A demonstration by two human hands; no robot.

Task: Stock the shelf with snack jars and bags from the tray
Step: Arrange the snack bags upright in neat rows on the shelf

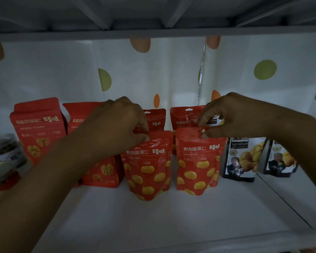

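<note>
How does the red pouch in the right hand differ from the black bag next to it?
The red pouch is red with yellow kernels; the black bag is black and white with a portrait. The right hand pinches the red pouch's top; the black bag is not held. Both stand upright on the shelf.

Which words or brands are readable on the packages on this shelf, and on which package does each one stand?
"熟制板栗仁": left front pouch and right front pouch.
"百草味": the same two pouches, beside that line.
"百草味": far-left red bag; the line beside it is too blurred to read.
"栗仁", partly hidden: black bag.
Jar label and all small print: too blurred to read.
</note>
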